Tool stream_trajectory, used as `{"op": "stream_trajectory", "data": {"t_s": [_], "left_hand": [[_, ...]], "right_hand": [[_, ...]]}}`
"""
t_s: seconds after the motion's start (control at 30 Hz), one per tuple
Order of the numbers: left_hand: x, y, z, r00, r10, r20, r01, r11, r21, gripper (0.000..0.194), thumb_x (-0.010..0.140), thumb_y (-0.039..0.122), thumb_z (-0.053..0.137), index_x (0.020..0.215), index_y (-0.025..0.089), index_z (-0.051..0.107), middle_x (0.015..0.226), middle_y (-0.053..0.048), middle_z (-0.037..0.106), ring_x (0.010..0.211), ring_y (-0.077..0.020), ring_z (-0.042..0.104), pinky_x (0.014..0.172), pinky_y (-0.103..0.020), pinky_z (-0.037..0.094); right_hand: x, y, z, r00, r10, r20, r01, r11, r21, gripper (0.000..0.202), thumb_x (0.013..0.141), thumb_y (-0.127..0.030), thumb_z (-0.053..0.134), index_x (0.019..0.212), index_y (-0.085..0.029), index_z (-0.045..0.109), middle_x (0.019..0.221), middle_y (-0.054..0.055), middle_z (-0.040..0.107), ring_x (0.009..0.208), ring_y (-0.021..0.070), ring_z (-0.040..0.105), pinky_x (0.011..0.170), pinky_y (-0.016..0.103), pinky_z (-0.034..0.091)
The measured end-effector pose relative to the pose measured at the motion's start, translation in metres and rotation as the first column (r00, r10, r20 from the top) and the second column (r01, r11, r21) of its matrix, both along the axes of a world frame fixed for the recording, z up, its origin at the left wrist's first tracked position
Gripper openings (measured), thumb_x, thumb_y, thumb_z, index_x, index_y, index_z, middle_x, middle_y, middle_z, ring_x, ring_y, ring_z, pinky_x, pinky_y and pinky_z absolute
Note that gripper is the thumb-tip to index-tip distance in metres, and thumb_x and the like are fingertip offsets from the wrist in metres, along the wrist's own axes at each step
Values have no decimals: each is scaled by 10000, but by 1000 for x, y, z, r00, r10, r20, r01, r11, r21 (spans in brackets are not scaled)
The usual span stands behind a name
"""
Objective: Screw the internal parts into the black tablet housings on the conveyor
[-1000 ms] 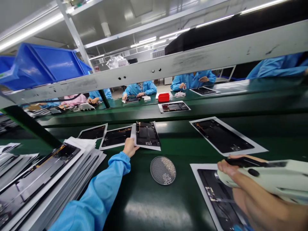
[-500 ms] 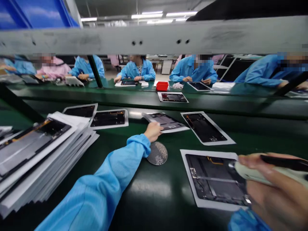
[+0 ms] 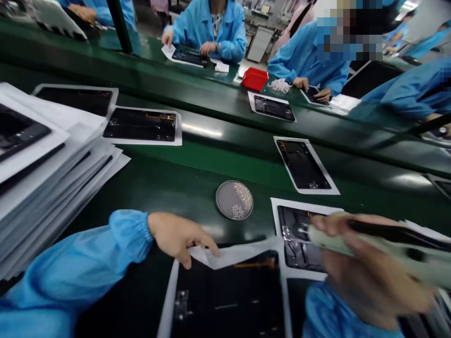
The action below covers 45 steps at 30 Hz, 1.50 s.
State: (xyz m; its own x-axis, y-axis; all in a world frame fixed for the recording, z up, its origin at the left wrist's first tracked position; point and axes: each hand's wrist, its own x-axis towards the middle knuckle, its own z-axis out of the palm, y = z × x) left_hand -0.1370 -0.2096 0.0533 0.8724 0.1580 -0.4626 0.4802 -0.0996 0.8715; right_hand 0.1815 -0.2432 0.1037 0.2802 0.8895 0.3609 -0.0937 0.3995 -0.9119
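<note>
My left hand [image 3: 183, 237] is at the bent-up corner of a white paper sheet [image 3: 243, 251], thumb and index finger apart, touching the paper. On that sheet lies a black tablet panel [image 3: 229, 300] with an orange flex strip, cut off by the lower edge of view. My right hand [image 3: 373, 263], blurred, grips a pale green electric screwdriver [image 3: 394, 256] with a black lever. Its metal nose is over a second tablet panel [image 3: 294, 234] on white paper, partly hidden by the hand. A round dimpled metal dish [image 3: 234, 200] with tiny bright bits sits beyond my left hand.
A tall stack of paper-backed panels [image 3: 66, 188] stands at left. More panels [image 3: 143, 124] [image 3: 303, 164] lie along the far side of the green table. Beyond a raised green ledge, co-workers in blue sleeves handle panels near a red bin [image 3: 254, 79].
My left hand has brought a paper-backed panel from beyond the dish to the near table, left of the other panel. The view has tilted down. The right hand still holds the screwdriver.
</note>
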Motion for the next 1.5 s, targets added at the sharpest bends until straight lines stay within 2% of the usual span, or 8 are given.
{"op": "stream_trajectory", "data": {"t_s": [0.07, 0.17, 0.23, 0.33, 0.47, 0.67, 0.9, 1.5], "left_hand": [[1, -14, 7, 996, 50, -80, -19, 935, 354, 662, 768, 116, 689, 1401, 210, 521, 907, -24, 694, 686, -162, 622, 537, -211, 427], [14, -42, 9, 978, 202, -44, -83, 580, 811, 525, 771, 75, 629, 1286, 140, 553, 1032, -103, 654, 853, -244, 619, 691, -332, 493], [26, -57, 2, 980, 187, 66, -133, 369, 920, 330, 794, 79, 587, 1122, 118, 597, 976, -105, 612, 849, -260, 581, 715, -388, 488], [40, -67, -14, 981, 71, 183, -195, 254, 947, 101, 855, 106, 537, 929, 120, 604, 845, -71, 545, 751, -226, 528, 639, -358, 449], [45, -71, -30, 973, 91, 212, -226, 205, 952, 121, 883, 102, 510, 898, 97, 630, 912, -118, 577, 800, -242, 546, 660, -362, 452], [42, -72, -25, 979, 193, 71, -140, 368, 919, 178, 818, 171, 583, 972, 112, 650, 1014, -138, 608, 806, -266, 561, 654, -388, 493], [52, -76, -24, 924, 138, 356, -372, 108, 922, 151, 912, 136, 538, 920, 87, 681, 1055, -149, 638, 960, -271, 571, 816, -394, 456], [55, -86, -28, 942, 113, 315, -328, 122, 937, 158, 861, 108, 548, 796, 91, 691, 810, -130, 659, 686, -221, 562, 625, -350, 422]], "right_hand": [[-31, 11, -11, 997, 77, 23, -77, 997, -2, 226, 695, -170, 741, 916, -221, 727, 690, 17, 657, 651, 166, 604, 695, 366, 529], [-59, 23, -31, 995, 87, 43, -85, 995, -58, 263, 713, -159, 738, 968, -221, 715, 719, 7, 664, 661, 163, 619, 722, 376, 534], [-67, 27, -41, 994, 94, 46, -87, 987, -134, 267, 718, -180, 752, 978, -224, 709, 744, 1, 658, 690, 160, 621, 749, 378, 536], [-72, 30, -50, 992, 122, 24, -115, 976, -183, 232, 724, -184, 755, 947, -230, 708, 743, -14, 634, 708, 152, 615, 755, 364, 537], [-76, 30, -52, 977, 211, 27, -204, 967, -150, 232, 752, -129, 704, 965, -223, 707, 719, -12, 624, 693, 154, 610, 727, 360, 535], [-76, 25, -50, 963, 267, 42, -258, 953, -159, 212, 771, -136, 695, 965, -219, 717, 688, 1, 608, 655, 166, 594, 668, 371, 526], [-74, 22, -53, 966, 255, 39, -243, 950, -199, 217, 765, -144, 699, 967, -223, 706, 703, 4, 622, 668, 171, 595, 684, 377, 522], [-74, 25, -55, 965, 257, 59, -246, 958, -149, 231, 761, -101, 681, 964, -208, 711, 710, 19, 629, 663, 175, 587, 649, 382, 520]]}}
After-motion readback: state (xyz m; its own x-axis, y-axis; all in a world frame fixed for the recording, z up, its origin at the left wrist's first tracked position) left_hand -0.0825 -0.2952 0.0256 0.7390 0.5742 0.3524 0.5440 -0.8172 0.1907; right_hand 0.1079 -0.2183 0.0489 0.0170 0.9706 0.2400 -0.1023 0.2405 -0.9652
